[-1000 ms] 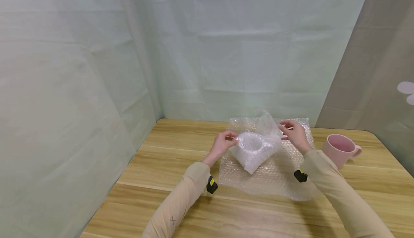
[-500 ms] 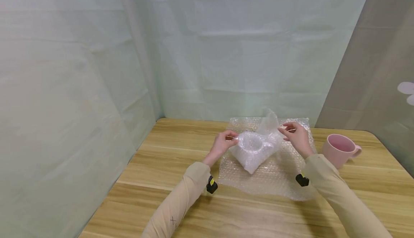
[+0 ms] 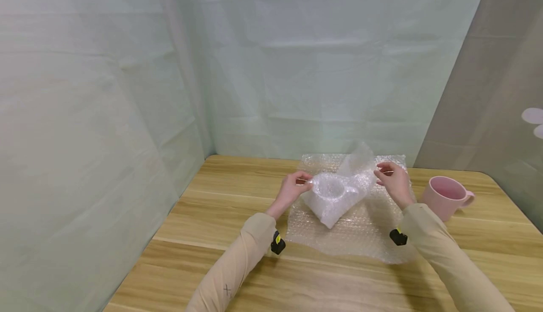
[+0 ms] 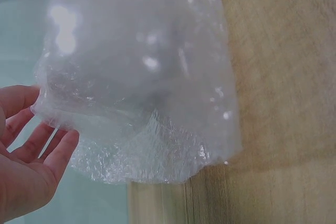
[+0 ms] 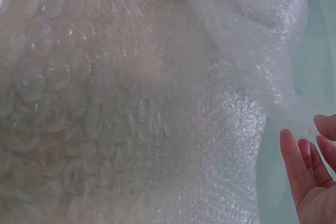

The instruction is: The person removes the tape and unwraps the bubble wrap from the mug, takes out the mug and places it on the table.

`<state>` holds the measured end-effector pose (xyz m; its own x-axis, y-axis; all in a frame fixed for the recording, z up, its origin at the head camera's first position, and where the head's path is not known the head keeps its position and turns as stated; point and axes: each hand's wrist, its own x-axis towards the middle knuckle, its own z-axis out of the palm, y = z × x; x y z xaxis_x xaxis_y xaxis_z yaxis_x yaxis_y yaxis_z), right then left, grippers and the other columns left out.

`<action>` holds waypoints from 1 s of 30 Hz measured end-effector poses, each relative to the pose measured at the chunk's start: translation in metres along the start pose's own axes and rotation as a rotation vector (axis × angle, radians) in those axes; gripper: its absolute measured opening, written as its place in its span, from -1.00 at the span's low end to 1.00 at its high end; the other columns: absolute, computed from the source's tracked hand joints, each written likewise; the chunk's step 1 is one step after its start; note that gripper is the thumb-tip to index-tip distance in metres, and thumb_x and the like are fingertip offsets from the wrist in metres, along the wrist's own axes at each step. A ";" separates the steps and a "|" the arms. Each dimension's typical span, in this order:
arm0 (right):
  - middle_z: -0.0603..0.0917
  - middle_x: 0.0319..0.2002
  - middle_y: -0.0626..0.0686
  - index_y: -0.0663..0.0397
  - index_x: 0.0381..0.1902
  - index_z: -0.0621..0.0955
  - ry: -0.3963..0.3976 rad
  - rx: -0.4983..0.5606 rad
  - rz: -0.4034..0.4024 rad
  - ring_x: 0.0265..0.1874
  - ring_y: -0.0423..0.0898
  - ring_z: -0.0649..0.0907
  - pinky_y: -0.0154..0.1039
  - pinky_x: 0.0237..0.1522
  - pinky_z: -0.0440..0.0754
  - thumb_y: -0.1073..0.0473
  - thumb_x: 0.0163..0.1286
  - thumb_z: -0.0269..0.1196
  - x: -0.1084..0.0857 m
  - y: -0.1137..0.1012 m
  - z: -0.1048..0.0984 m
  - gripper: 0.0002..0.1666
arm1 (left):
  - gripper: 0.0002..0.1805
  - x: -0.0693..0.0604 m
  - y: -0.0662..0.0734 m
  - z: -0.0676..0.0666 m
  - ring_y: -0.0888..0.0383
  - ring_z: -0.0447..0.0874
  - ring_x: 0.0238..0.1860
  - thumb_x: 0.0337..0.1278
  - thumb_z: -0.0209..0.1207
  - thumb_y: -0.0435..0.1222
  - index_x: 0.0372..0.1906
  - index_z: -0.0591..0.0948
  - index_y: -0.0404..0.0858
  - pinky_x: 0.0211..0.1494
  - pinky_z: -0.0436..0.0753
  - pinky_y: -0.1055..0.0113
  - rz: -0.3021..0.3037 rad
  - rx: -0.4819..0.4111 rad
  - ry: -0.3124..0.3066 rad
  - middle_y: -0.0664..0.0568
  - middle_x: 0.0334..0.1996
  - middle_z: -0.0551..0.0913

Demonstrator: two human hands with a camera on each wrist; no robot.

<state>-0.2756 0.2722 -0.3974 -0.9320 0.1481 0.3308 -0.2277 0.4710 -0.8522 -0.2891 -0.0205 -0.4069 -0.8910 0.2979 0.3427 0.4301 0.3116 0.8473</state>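
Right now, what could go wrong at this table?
The right grip pinches only an edge of the bubble-wrapped bundle, so that might slip free. The bundle sits on a bubble-wrap sheet, which may slide if tugged. In the head view, the right sleeve overlaps the pink mug and could knock it.

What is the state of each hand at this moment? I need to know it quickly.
Left hand: closed, pinches the edge of the bubble-wrap bundle.
Right hand: closed, pinches the loose bubble-wrap flap.
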 end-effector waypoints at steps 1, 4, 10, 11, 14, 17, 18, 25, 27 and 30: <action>0.46 -0.25 0.27 0.48 -0.04 0.43 0.002 -0.003 -0.001 -0.33 -0.07 0.51 -0.15 -0.31 0.59 0.31 0.29 0.14 0.000 0.000 0.000 -0.65 | -0.80 0.000 -0.001 0.000 0.02 0.54 -0.17 -0.03 0.24 -0.47 -0.22 0.58 -0.38 -0.17 0.53 0.35 0.002 0.002 0.002 -0.07 -0.24 0.59; 0.45 -0.28 0.23 0.44 -0.05 0.41 0.022 -0.022 -0.008 -0.35 -0.08 0.49 -0.26 -0.37 0.61 0.25 0.29 0.16 -0.002 -0.004 0.000 -0.63 | -0.80 0.000 -0.002 0.000 0.02 0.54 -0.17 -0.03 0.24 -0.47 -0.23 0.59 -0.39 -0.18 0.54 0.35 0.004 0.004 0.004 -0.08 -0.24 0.59; 0.45 -0.35 0.15 0.34 -0.16 0.42 0.062 -0.056 -0.088 -0.42 -0.12 0.47 -0.39 -0.49 0.56 0.16 0.27 0.20 -0.002 -0.012 0.005 -0.66 | -0.80 0.000 -0.002 -0.001 -0.01 0.53 -0.17 -0.03 0.23 -0.47 -0.22 0.58 -0.39 -0.18 0.54 0.34 -0.001 -0.006 0.004 -0.08 -0.23 0.59; 0.46 -0.35 0.15 0.33 -0.17 0.43 0.060 -0.045 -0.104 -0.41 -0.12 0.47 -0.39 -0.48 0.56 0.16 0.27 0.21 -0.002 -0.013 0.006 -0.67 | -0.80 0.000 -0.002 -0.002 -0.01 0.53 -0.17 -0.03 0.23 -0.48 -0.22 0.58 -0.39 -0.18 0.54 0.33 -0.003 -0.008 0.005 -0.09 -0.24 0.59; 0.47 -0.35 0.15 0.32 -0.20 0.44 0.044 -0.004 -0.134 -0.38 -0.12 0.46 -0.39 -0.44 0.57 0.14 0.26 0.21 -0.003 -0.016 0.011 -0.67 | -0.80 0.000 -0.001 -0.002 -0.02 0.53 -0.16 -0.04 0.24 -0.48 -0.22 0.58 -0.39 -0.17 0.54 0.33 -0.005 -0.012 0.005 -0.09 -0.23 0.59; 0.49 -0.35 0.15 0.30 -0.22 0.46 0.018 0.022 -0.148 -0.37 -0.12 0.47 -0.40 -0.42 0.55 0.12 0.25 0.22 -0.004 -0.015 0.015 -0.67 | -0.80 0.000 -0.001 -0.001 -0.03 0.53 -0.16 -0.04 0.23 -0.48 -0.22 0.58 -0.39 -0.17 0.54 0.32 -0.001 -0.013 0.004 -0.09 -0.23 0.59; 0.50 -0.35 0.14 0.29 -0.23 0.47 0.006 0.024 -0.154 -0.37 -0.12 0.48 -0.40 -0.42 0.55 0.11 0.25 0.22 -0.005 -0.015 0.016 -0.67 | -0.80 0.000 -0.002 -0.001 -0.03 0.53 -0.16 -0.04 0.23 -0.48 -0.22 0.58 -0.39 -0.17 0.54 0.33 0.001 -0.013 0.003 -0.09 -0.23 0.59; 0.54 -0.35 0.12 0.26 -0.28 0.52 -0.084 0.027 -0.229 -0.33 -0.12 0.49 -0.44 -0.36 0.48 0.12 0.23 0.25 -0.009 -0.008 0.025 -0.72 | -0.80 0.000 -0.002 0.000 0.01 0.53 -0.17 -0.03 0.23 -0.48 -0.22 0.58 -0.39 -0.17 0.53 0.33 0.009 0.000 0.003 -0.08 -0.24 0.59; 0.55 -0.35 0.10 0.24 -0.29 0.53 -0.107 0.029 -0.243 -0.32 -0.12 0.49 -0.43 -0.33 0.49 0.11 0.22 0.25 -0.010 -0.006 0.027 -0.73 | -0.80 0.001 -0.002 0.000 0.00 0.53 -0.16 -0.03 0.23 -0.48 -0.22 0.58 -0.39 -0.16 0.53 0.33 0.010 0.005 0.002 -0.09 -0.23 0.59; 0.56 -0.35 0.07 0.21 -0.29 0.55 -0.149 0.034 -0.249 -0.31 -0.12 0.51 -0.40 -0.30 0.51 0.09 0.20 0.27 -0.012 -0.005 0.029 -0.72 | -0.79 0.000 -0.002 0.000 -0.03 0.52 -0.15 -0.02 0.23 -0.47 -0.21 0.58 -0.40 -0.15 0.53 0.30 0.014 -0.002 -0.001 -0.12 -0.22 0.59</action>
<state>-0.2717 0.2427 -0.4087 -0.8769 -0.0993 0.4704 -0.4617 0.4466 -0.7664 -0.2902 -0.0210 -0.4085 -0.8846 0.3034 0.3541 0.4424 0.3059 0.8430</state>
